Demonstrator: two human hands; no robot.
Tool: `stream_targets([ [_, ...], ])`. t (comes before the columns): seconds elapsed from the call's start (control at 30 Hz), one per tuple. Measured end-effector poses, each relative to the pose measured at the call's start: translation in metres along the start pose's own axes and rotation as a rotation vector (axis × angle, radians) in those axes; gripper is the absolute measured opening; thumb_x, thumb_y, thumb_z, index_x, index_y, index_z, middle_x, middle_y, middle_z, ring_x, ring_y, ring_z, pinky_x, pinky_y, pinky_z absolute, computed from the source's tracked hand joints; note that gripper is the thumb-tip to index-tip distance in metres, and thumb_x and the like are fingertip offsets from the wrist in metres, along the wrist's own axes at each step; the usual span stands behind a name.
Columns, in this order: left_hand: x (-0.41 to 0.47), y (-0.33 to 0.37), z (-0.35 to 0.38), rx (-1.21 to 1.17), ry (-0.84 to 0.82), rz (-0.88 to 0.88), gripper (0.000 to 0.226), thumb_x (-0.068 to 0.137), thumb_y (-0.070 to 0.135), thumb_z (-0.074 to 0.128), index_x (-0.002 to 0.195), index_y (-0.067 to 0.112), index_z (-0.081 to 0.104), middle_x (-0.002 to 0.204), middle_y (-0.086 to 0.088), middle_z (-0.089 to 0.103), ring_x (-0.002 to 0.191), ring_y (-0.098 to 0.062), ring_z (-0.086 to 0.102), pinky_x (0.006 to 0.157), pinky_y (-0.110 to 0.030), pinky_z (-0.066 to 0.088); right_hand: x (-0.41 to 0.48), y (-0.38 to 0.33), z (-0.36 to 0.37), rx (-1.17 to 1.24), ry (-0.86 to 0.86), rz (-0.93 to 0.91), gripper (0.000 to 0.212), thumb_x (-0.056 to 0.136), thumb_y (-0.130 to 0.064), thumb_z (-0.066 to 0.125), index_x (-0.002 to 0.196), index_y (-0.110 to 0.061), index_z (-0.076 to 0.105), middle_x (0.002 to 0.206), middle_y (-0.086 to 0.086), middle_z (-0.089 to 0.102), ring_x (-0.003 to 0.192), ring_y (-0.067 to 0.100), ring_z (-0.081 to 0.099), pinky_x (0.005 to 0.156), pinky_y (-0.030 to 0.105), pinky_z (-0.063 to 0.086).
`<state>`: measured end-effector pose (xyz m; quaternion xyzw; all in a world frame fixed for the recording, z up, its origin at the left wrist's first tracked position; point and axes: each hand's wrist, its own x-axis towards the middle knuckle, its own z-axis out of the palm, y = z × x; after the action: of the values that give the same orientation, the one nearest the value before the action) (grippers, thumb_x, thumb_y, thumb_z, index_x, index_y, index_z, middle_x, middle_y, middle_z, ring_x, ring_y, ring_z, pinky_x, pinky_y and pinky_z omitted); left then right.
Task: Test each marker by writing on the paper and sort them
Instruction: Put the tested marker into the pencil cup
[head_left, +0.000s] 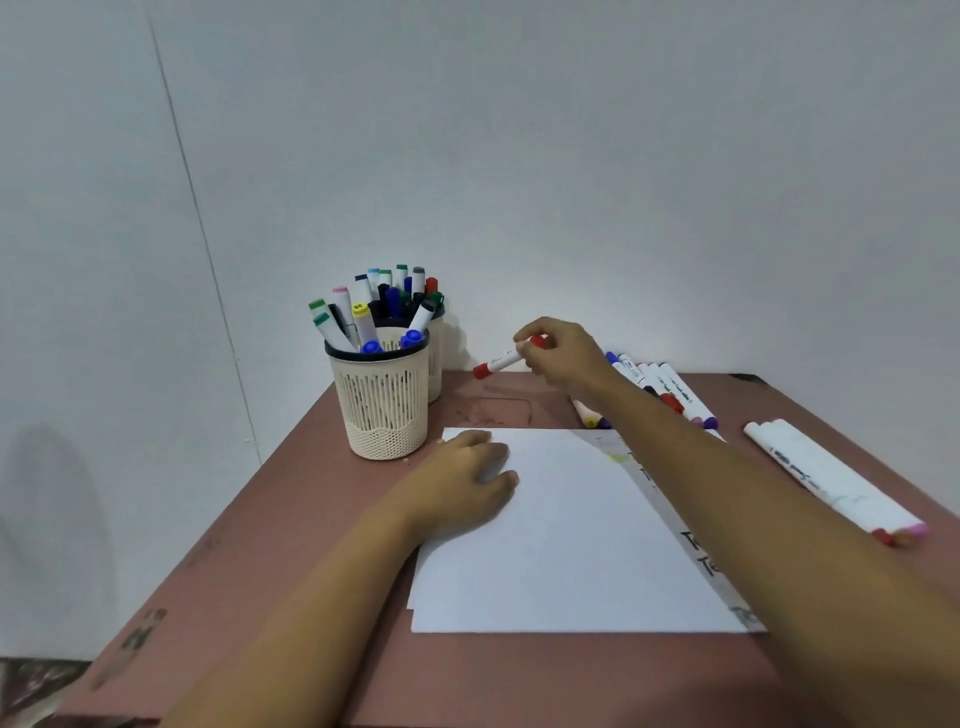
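My right hand (563, 358) holds a white marker with red caps (497, 362) in the air beyond the paper, its free end pointing left toward the cups. My left hand (462, 480) rests on the upper left corner of the white paper (566, 540), fingers loosely bent. The paper carries a faint yellow mark and dark scribbles along its right side, partly hidden by my right forearm. A cream lattice cup (383, 410) full of several markers stands left of the paper, with a second marker-filled cup (435, 374) behind it.
A row of several markers (670, 389) lies at the back right of the reddish-brown table (291, 519). Another group of white markers (831, 480) lies along the right edge. A white wall closes the back and left side.
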<state>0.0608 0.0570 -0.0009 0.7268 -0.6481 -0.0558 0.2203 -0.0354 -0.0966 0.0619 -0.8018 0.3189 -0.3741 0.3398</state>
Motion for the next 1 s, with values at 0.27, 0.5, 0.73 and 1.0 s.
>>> stream_targets([
  [0.27, 0.000, 0.020, -0.008, -0.006, 0.460, 0.113, 0.040, 0.091, 0.024, 0.060, 0.127, 0.010, 0.056, 0.124, -0.005, 0.055, 0.112, -0.020, 0.053, 0.083, -0.017, 0.033, -0.079, -0.012, -0.061, 0.398, 0.157, 0.175, 0.016, 0.095, -0.013, 0.050, 0.094, -0.009, 0.066, 0.065, 0.003, 0.054, 0.055, 0.012, 0.047, 0.053, 0.022, 0.042],
  [0.5, 0.003, 0.035, 0.005, -0.050, 0.348, 0.172, 0.032, 0.092, 0.028, 0.056, 0.122, 0.016, 0.057, 0.109, 0.001, 0.062, 0.100, -0.020, 0.056, 0.085, -0.036, 0.045, -0.116, -0.004, -0.045, 0.570, 0.098, 0.237, 0.016, 0.096, -0.014, 0.050, 0.089, -0.008, 0.063, 0.061, 0.001, 0.052, 0.055, 0.013, 0.046, 0.056, 0.024, 0.039],
  [0.73, 0.000, 0.040, 0.003, -0.101, 0.300, 0.182, 0.020, 0.096, 0.024, 0.050, 0.098, 0.006, 0.056, 0.081, -0.002, 0.057, 0.074, -0.021, 0.050, 0.064, -0.026, 0.036, -0.117, 0.001, -0.024, 0.654, 0.075, 0.276, 0.024, 0.089, -0.032, 0.066, 0.081, -0.011, 0.059, 0.061, -0.001, 0.050, 0.051, 0.009, 0.045, 0.050, 0.021, 0.037],
  [1.0, 0.000, 0.044, 0.001, -0.142, 0.277, 0.171, 0.022, 0.095, 0.028, 0.051, 0.097, 0.008, 0.058, 0.059, 0.008, 0.044, 0.052, -0.007, 0.043, 0.051, -0.019, 0.030, -0.115, 0.006, -0.019, 0.608, 0.031, 0.142, 0.028, 0.095, -0.022, 0.057, 0.072, -0.007, 0.055, 0.054, -0.004, 0.042, 0.046, 0.004, 0.036, 0.046, 0.016, 0.031],
])
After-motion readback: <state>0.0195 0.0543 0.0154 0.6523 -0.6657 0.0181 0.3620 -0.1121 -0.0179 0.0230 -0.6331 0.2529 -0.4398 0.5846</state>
